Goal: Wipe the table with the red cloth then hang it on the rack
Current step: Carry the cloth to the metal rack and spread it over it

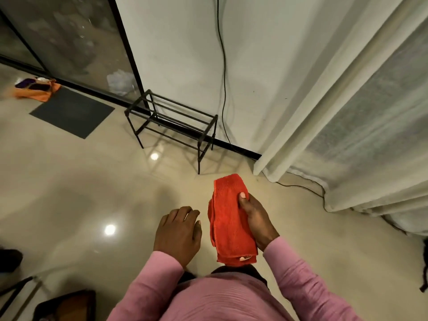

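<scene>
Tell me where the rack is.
In the head view, the black rack stands against the white wall, up-left of the red cloth in the right hand.

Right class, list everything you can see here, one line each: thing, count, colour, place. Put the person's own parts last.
red cloth: one, red, folded, held above the floor
rack: one, black metal, bare, by the wall
door mat: one, dark grey, on the floor, left
orange cloth: one, orange, on the floor, far left, blurred items on it
cable: one, black, running down the wall
curtain: one, cream, right side, reaching the floor
glass door: one, black-framed, upper left
floor: one, glossy cream
sleeves: two, pink, on the forearms
left hand: one, holds nothing, beside the cloth
right hand: one, grips the red cloth
</scene>
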